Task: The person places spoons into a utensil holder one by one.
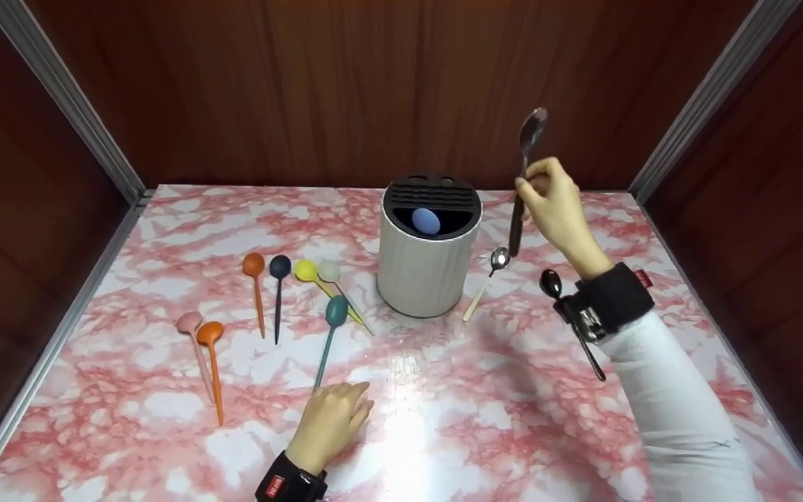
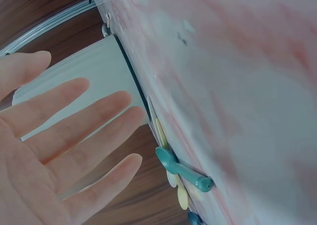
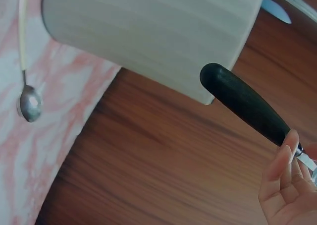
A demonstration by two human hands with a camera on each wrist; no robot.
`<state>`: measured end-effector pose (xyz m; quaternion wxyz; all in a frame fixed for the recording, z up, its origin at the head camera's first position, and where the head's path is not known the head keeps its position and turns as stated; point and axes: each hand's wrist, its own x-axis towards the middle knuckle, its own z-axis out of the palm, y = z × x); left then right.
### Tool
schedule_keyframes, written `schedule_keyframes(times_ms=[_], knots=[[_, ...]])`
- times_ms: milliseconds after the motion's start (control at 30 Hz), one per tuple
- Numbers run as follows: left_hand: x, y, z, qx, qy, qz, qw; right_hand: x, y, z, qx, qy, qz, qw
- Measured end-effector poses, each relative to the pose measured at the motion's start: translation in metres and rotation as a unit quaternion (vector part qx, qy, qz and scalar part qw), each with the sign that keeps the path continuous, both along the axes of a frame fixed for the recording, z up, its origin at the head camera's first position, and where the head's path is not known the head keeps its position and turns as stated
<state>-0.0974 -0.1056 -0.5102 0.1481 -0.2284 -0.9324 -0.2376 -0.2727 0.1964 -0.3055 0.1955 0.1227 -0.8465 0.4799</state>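
In the head view my right hand (image 1: 551, 202) pinches a metal spoon with a black handle (image 1: 517, 223), held up in the air right of the white holder (image 1: 422, 275). Its bowl points up and its handle hangs down. The right wrist view shows thumb and fingers at the neck, where the black handle (image 3: 242, 103) meets the metal. A blue spoon (image 1: 426, 221) stands in the holder's dark opening, only its bowl showing. My left hand (image 1: 332, 422) is near the front, close to the handle end of a teal spoon (image 1: 336, 314); its fingers (image 2: 99, 145) are spread and hold nothing.
Left of the holder lie orange (image 1: 254, 265), navy (image 1: 279, 266), yellow (image 1: 306, 270), pale grey (image 1: 329, 270), pink (image 1: 189, 321) and another orange spoon (image 1: 210, 332). To the right lie a cream-handled metal spoon (image 1: 500, 258) and a black spoon (image 1: 551, 283), partly behind the right wrist. Brown panels (image 1: 373, 90) enclose the table.
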Motion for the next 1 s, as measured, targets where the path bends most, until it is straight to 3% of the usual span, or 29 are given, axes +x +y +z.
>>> schedule_keyframes(times_ms=[433,700,1000], knots=[[-0.001,-0.006,0.002,0.003,0.002,0.004,1.0000,-0.010,-0.032,0.022,-0.033,0.020,0.020,0.9991],[0.001,-0.007,0.004,-0.003,0.003,0.009,1.0000,-0.014,-0.046,0.025,-0.013,0.020,0.034,0.9991],[0.002,-0.006,0.004,-0.004,0.008,0.015,0.9998,-0.021,-0.057,0.026,-0.026,0.031,0.050,0.9979]])
